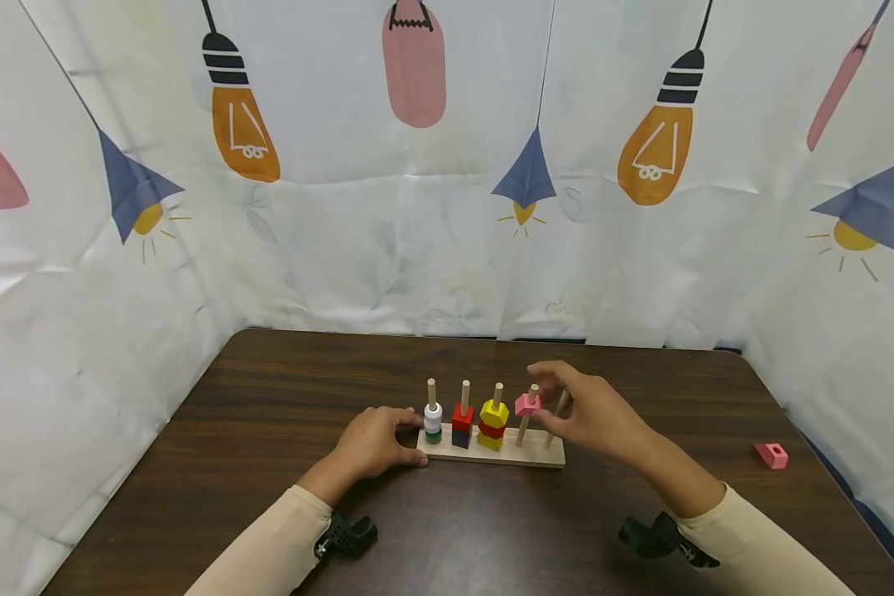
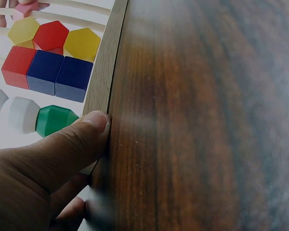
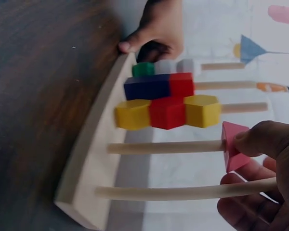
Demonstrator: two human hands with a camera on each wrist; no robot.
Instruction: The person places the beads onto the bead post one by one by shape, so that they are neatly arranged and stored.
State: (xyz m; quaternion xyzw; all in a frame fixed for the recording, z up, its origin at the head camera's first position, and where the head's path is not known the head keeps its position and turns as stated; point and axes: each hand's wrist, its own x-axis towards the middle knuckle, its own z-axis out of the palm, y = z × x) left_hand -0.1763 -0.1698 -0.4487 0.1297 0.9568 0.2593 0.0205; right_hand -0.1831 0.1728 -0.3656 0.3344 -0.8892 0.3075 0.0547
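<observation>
Head view: right hand [image 1: 603,414] pinching pink block [image 1: 526,404].

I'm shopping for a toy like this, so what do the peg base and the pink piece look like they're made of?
The peg base looks like pale unfinished wood, with faint grain and matte pegs. The pink piece, pinched by the right hand, seems to be painted wood with a smooth, solid coat, though plastic can't be ruled out.

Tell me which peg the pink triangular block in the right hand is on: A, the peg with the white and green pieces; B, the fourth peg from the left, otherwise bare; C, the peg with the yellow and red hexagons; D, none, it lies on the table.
B: the right hand pinches the pink triangular block near the top of the fourth peg, bare below it.
</observation>
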